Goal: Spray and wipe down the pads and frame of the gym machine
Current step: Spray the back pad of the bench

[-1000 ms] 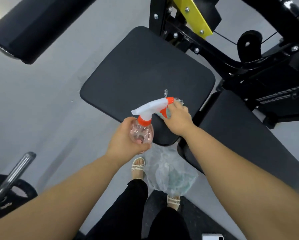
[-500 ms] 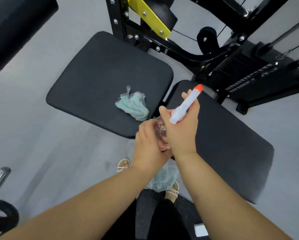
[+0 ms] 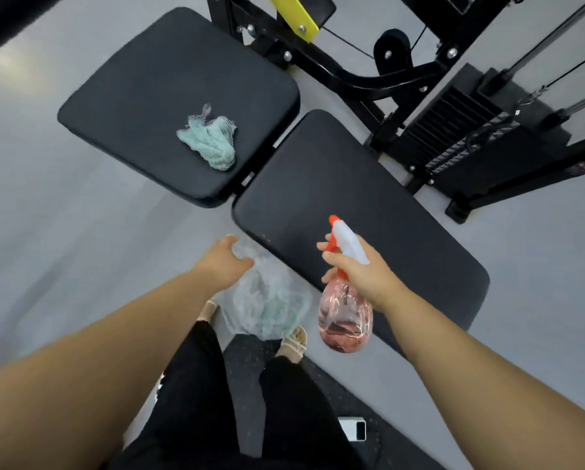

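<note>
Head view: left hand (image 3: 225,262) is touching a plastic bag (image 3: 267,300), grip unclear, with the cloth (image 3: 209,144) lying on the square pad (image 3: 148,96) beyond it. Right hand (image 3: 362,269) is gripping the spray bottle (image 3: 345,313), nozzle over the long pad (image 3: 369,184) ahead. Spraying is likely starting, with squeezing then wiping next.

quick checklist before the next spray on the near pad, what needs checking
1. Spray bottle gripped by the right hand: ok.
2. Nozzle aimed over the near pad: ok.
3. Liquid left in the spray bottle: ok, pink pool at the bottom.
4. Finger on the trigger: cannot tell.
5. Cloth ready: ok, lying on the far pad.
6. Left hand free: ok, open, beside the plastic bag.
</note>
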Motion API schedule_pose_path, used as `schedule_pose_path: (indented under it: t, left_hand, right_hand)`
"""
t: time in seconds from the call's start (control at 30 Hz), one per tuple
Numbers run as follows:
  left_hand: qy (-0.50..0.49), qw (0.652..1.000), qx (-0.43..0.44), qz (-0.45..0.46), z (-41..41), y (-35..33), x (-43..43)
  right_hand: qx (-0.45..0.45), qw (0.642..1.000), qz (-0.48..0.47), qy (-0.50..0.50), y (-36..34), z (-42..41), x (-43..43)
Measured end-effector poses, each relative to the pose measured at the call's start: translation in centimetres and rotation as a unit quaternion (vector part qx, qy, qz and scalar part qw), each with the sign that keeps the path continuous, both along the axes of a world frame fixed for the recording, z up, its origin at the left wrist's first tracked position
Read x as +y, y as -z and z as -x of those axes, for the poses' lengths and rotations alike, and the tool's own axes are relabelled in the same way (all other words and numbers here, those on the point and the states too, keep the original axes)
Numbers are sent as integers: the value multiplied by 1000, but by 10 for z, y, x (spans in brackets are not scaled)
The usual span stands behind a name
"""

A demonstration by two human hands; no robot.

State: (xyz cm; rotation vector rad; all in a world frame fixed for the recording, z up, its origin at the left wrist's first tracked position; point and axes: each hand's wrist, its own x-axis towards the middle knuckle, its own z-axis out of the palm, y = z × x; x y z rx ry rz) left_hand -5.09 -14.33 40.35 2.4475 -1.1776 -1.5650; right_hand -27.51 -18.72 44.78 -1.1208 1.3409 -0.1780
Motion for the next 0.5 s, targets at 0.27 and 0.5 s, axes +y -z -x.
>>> schedule_pose_path:
  t: [0.27, 0.5]
  left_hand:
    - [42, 998, -47, 30, 18, 14, -45]
    - [214, 969, -118, -23, 10, 52, -40]
  right_hand:
    - [15, 997, -56, -41, 22, -13, -7]
    - [42, 997, -69, -18, 43, -23, -12]
